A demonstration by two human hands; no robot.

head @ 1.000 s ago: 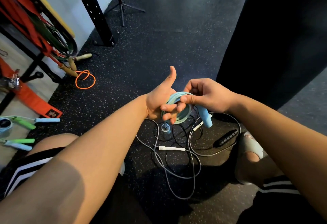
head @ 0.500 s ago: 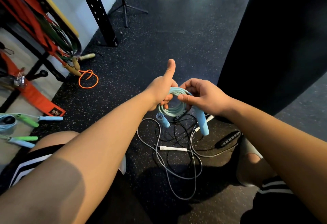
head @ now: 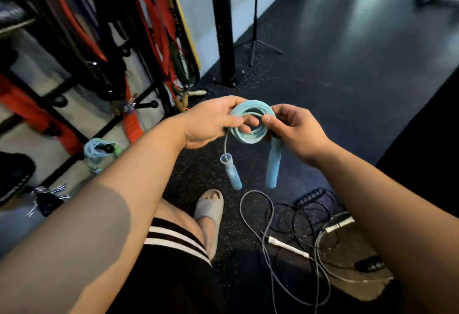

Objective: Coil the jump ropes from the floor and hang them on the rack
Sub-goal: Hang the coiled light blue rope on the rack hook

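head view, nearest first: our foot in a grey slide sandal (head: 210, 210) stands beside a tangle of grey and black jump ropes (head: 270, 217) lying loose on the speckled floor (head: 323, 77). above them our left hand (head: 211, 125) and right hand (head: 295, 135) each pinch the light blue jump rope (head: 250, 137), wound into a tight coil between them, its two handles (head: 232, 174) dangling. farther left, the rack (head: 146, 104) carries red bands (head: 159, 23) and another coiled blue rope (head: 95, 149).
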